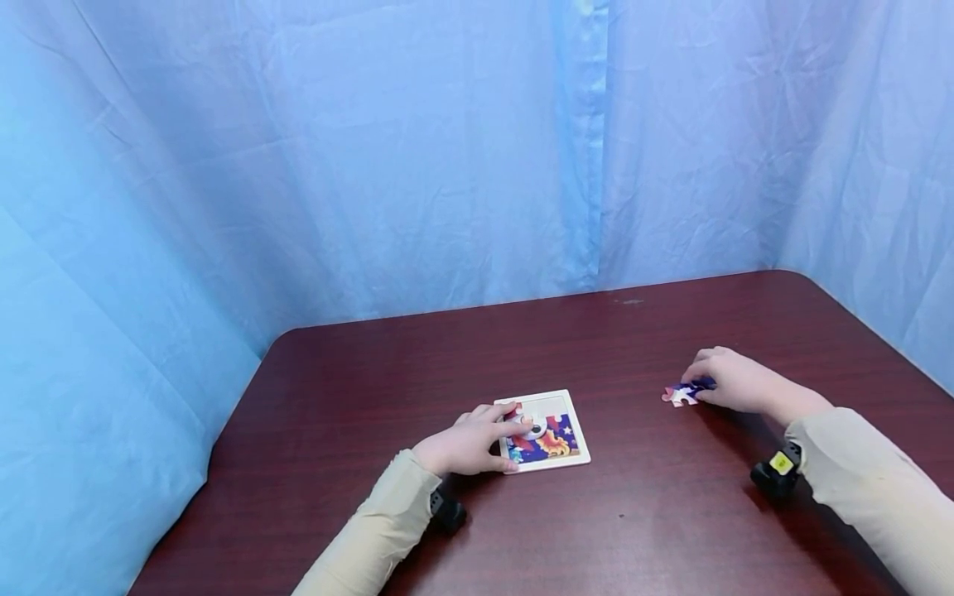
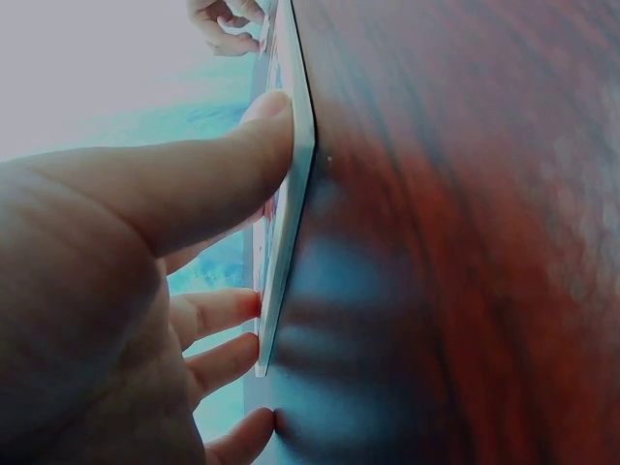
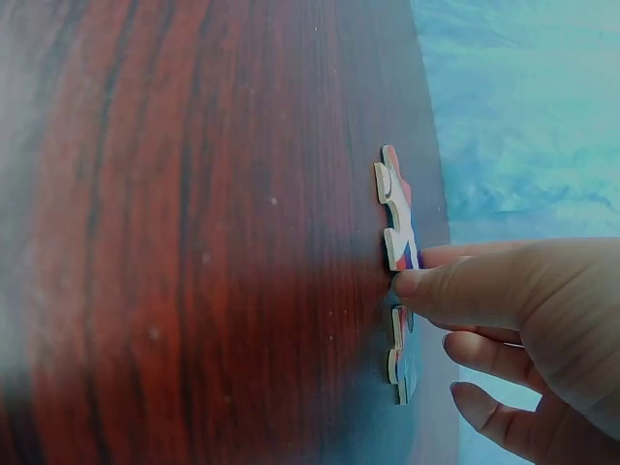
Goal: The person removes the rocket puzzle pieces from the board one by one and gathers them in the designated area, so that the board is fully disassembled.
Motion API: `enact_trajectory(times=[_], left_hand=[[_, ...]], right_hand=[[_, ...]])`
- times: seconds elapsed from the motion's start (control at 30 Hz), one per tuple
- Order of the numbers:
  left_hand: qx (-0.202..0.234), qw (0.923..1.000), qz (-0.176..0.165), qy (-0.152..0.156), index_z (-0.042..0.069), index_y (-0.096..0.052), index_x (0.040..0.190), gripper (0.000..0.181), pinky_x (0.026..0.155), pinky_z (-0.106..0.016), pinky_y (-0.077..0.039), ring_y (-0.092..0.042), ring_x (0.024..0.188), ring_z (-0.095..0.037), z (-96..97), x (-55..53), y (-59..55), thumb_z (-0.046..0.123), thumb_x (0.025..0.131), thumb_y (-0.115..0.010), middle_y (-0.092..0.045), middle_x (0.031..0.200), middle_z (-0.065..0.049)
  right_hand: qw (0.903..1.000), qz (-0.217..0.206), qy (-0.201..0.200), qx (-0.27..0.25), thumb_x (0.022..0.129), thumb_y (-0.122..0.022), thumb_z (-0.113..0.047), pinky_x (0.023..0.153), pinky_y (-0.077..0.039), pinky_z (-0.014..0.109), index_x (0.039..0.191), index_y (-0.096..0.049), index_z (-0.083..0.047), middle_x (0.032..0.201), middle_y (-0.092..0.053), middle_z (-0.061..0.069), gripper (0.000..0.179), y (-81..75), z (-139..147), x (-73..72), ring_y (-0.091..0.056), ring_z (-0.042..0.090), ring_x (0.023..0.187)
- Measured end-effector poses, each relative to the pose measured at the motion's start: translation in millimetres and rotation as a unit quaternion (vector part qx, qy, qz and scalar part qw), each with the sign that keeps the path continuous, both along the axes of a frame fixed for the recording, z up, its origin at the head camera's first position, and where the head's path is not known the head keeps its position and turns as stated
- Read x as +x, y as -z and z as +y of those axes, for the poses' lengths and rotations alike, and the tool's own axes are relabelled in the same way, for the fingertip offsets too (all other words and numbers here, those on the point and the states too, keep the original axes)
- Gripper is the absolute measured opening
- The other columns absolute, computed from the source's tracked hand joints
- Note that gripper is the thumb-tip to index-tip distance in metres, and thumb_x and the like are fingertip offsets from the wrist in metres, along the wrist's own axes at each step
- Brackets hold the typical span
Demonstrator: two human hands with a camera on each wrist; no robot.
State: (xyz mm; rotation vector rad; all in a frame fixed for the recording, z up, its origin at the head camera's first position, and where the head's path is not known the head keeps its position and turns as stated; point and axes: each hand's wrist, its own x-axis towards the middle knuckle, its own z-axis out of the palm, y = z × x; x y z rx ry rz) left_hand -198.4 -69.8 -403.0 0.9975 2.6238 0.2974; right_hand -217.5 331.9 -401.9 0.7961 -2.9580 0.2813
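A square puzzle tray (image 1: pixel 585 451) with a pale rim lies on the table, holding part of a colourful picture. My left hand (image 1: pixel 465 443) rests on its left side with spread fingers. In the left wrist view the thumb (image 2: pixel 257 145) presses the tray's near edge, and other fingertips touch farther along. Off to the right, my right hand (image 1: pixel 734 381) pinches at a puzzle piece (image 3: pixel 395 218) between thumb and index finger, low over the table. Another puzzle piece (image 3: pixel 399 358) lies just beside the thumb. The hand partly covers the pieces in the head view.
The dark red wooden table (image 1: pixel 358 372) extends around both hands. Blue curtains (image 1: pixel 447 165) hang behind the table and along its sides. Each wrist carries a small black camera (image 1: pixel 775 476).
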Motion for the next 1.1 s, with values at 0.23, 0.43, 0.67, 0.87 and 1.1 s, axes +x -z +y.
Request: enact_trajectory(times=[0.23,0.43,0.67,0.87,1.1], left_hand=[[0.005,1.0000,0.002,0.003,0.030,-0.043,0.143,0.062,0.110,-0.050,-0.027,-0.027,0.139,-0.027,-0.3,0.6,0.0,0.036,0.087,-0.067,-0.024,0.156,-0.005],[0.006,1.0000,0.005,0.005,0.030,-0.044,0.142,0.061,0.109,-0.050,-0.027,-0.027,0.139,-0.028,-0.6,1.0,0.9,0.036,0.086,-0.068,-0.026,0.155,-0.005],[0.011,0.9999,-0.005,-0.001,0.030,-0.045,0.142,0.060,0.110,-0.050,-0.026,-0.026,0.140,-0.027,-0.7,0.3,0.4,0.034,0.086,-0.068,-0.025,0.156,-0.005],[0.009,0.9999,-0.005,-0.005,0.031,-0.045,0.142,0.060,0.110,-0.050,-0.026,-0.026,0.140,-0.027,-0.2,0.9,-1.1,0.035,0.086,-0.068,-0.025,0.155,-0.004],[0.009,1.0000,-0.001,0.000,0.030,-0.045,0.142,0.061,0.110,-0.050,-0.026,-0.026,0.140,-0.027,-0.2,1.2,-0.7,0.035,0.086,-0.068,-0.025,0.156,-0.005]], right_hand=[[0.9998,-0.014,0.013,-0.011,0.075,-0.076,-0.006,0.076,-0.051,0.045,0.090,-0.073,-0.007,0.086,-0.063,0.002,0.014,-0.7,-1.5,1.1,-0.056,0.021,0.081],[0.9994,-0.017,0.019,-0.025,0.076,-0.075,-0.004,0.075,-0.052,0.043,0.090,-0.072,-0.008,0.085,-0.062,0.000,0.015,-3.4,-2.3,3.6,-0.058,0.018,0.080],[0.9981,-0.011,-0.001,-0.060,0.078,-0.074,-0.007,0.072,-0.052,0.033,0.092,-0.072,-0.010,0.087,-0.062,-0.004,0.015,-8.1,-14.8,7.5,-0.058,0.012,0.078],[0.9949,-0.019,-0.031,-0.094,0.081,-0.072,-0.009,0.070,-0.051,0.030,0.094,-0.071,-0.012,0.089,-0.062,-0.005,0.013,-5.9,-35.1,8.6,-0.058,0.009,0.077],[0.9927,-0.021,-0.026,-0.116,0.082,-0.071,-0.009,0.072,-0.051,0.032,0.095,-0.071,-0.012,0.090,-0.064,-0.004,0.014,-0.9,-56.5,6.1,-0.060,0.012,0.081]])
